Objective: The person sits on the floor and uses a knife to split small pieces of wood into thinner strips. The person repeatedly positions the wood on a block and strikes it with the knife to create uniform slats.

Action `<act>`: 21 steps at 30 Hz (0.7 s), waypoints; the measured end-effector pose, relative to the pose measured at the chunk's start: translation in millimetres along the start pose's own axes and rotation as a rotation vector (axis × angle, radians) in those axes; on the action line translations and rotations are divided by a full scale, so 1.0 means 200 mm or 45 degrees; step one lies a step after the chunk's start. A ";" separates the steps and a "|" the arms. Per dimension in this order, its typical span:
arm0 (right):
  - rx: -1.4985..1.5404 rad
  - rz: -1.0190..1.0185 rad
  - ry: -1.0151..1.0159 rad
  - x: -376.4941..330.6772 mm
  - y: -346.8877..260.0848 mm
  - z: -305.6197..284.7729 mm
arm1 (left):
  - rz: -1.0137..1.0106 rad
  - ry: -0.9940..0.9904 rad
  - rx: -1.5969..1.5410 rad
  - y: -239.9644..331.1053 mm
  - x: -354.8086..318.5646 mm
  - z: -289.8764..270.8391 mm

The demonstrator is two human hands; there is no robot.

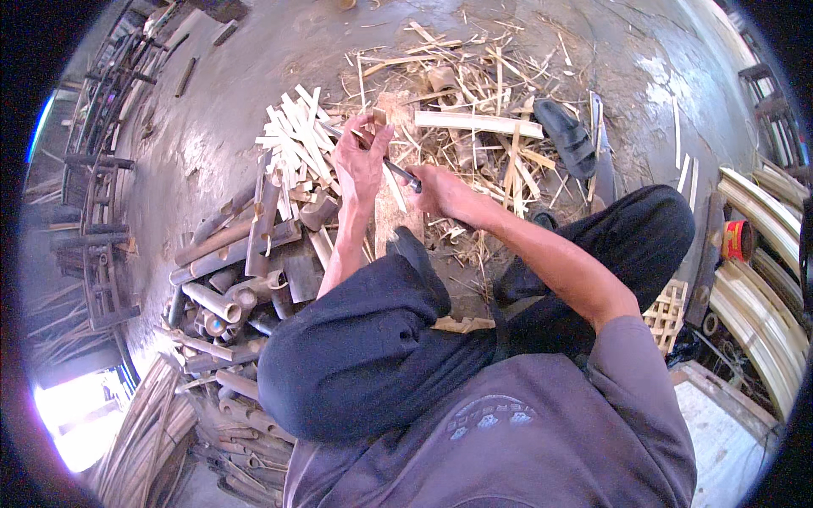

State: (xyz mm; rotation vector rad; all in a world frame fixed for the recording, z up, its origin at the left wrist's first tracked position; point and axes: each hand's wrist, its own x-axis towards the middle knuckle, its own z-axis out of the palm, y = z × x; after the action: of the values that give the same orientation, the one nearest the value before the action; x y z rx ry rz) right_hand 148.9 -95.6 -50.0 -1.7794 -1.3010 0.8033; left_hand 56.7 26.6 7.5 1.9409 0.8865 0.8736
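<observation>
In the middle of the head view, my right hand (442, 195) is wrapped round the handle of a knife (405, 175). Its dark blade points up and left toward my left hand (360, 161). My left hand is closed, fingers bent and pinched at a small brownish bamboo piece (379, 115); most of that piece is hidden by the fingers. Beneath both hands stands a worn wooden board (391, 218) on the floor. Just left of my left hand lies a heap of pale split bamboo strips (292, 135).
Bamboo shavings (508, 76) litter the floor ahead, with a long split bamboo piece (478, 124) on them. A dark sandal (565, 138) and a large blade (603, 161) lie right. Cut bamboo tubes (216, 300) pile up left; a red tin (737, 240) stands far right by long bamboo slats (758, 313).
</observation>
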 end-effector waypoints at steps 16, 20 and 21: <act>0.041 0.124 -0.073 0.09 0.19 0.06 | 0.197 -0.014 0.086 -0.12 0.06 0.05; 0.216 0.400 -0.312 0.10 0.14 -0.02 | 0.081 -0.092 0.022 -0.15 0.12 0.12; 0.186 0.347 -0.288 0.10 0.16 -0.02 | 0.123 -0.097 0.027 -0.17 0.12 0.13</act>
State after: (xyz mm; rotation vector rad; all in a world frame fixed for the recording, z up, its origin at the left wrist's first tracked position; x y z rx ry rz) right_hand 171.8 -82.8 -76.4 -1.8099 -1.1184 1.2495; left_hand 80.4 50.3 -27.0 2.0357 0.7654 0.8429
